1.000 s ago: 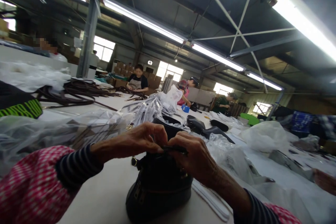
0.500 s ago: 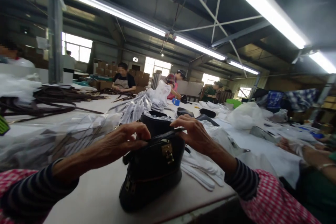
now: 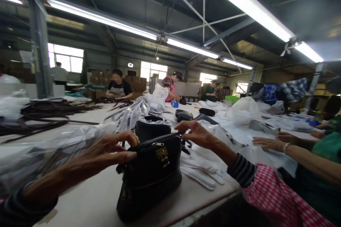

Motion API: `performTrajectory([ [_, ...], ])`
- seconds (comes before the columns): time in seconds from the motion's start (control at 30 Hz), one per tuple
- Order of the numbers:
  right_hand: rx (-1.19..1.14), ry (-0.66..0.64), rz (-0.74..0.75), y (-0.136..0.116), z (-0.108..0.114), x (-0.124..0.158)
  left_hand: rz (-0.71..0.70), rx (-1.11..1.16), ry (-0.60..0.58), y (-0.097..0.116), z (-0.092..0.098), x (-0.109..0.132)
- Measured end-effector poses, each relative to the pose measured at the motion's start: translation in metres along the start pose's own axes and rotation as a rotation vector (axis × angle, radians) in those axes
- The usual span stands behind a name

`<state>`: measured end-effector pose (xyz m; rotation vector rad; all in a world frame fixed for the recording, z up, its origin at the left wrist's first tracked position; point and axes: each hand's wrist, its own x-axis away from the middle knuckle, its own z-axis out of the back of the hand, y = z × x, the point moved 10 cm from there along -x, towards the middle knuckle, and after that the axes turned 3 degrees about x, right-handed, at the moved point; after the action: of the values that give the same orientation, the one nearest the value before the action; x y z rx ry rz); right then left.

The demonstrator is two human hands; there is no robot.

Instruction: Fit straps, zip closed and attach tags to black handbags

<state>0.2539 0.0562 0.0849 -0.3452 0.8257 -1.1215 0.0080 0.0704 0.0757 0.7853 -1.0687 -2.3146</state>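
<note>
A black handbag (image 3: 149, 177) with a gold clasp and zip pulls stands upright on the table near its front edge. With thumb and fingers, my left hand (image 3: 114, 152) pinches the top left corner of the bag. At the opposite top corner, my right hand (image 3: 195, 134) grips the rim in the same way. The bag's zipped top edge runs between the two hands. Directly behind it stands a second black bag (image 3: 149, 131) with clear plastic showing at its opening. White gloves (image 3: 199, 175) lie to the right of the nearer bag.
Dark straps (image 3: 50, 113) are heaped at the left, near plastic-wrapped pieces (image 3: 80, 138). White plastic bags (image 3: 243, 111) sit at the right. A co-worker's hands (image 3: 271, 143) rest over the table on that side. Other people work at the far side.
The bag's top is now stretched straighter between my hands, and its front faces me more squarely. The co-worker's hands at the right have come further into view.
</note>
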Motion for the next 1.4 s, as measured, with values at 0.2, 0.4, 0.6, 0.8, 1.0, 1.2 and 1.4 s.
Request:
performTrajectory([
  [0.2, 0.007, 0.105, 0.009, -0.004, -0.007, 0.002, -0.002, 0.025, 0.186, -0.016, -0.001, 0.011],
  [0.4, -0.003, 0.148, -0.019, 0.001, -0.012, 0.002, -0.046, 0.060, 0.357, -0.022, -0.002, 0.028],
  [0.6, 0.195, 0.351, 0.084, -0.023, -0.002, 0.029, -0.152, 0.060, 0.494, -0.039, -0.003, 0.038],
  [0.8, 0.469, 0.312, 0.334, -0.087, -0.041, 0.054, -0.422, -0.221, 0.660, -0.024, -0.011, 0.054],
  [1.0, 0.751, 0.179, 0.127, -0.087, -0.074, 0.030, -0.549, -0.407, 0.804, -0.007, -0.017, 0.068],
  [1.2, 0.894, 0.103, -0.007, -0.087, -0.077, 0.016, -0.542, -0.558, 0.853, -0.003, -0.022, 0.069],
  [1.4, 1.009, 0.072, -0.017, -0.099, -0.083, 0.013, -0.559, -0.579, 0.919, -0.001, -0.026, 0.073],
])
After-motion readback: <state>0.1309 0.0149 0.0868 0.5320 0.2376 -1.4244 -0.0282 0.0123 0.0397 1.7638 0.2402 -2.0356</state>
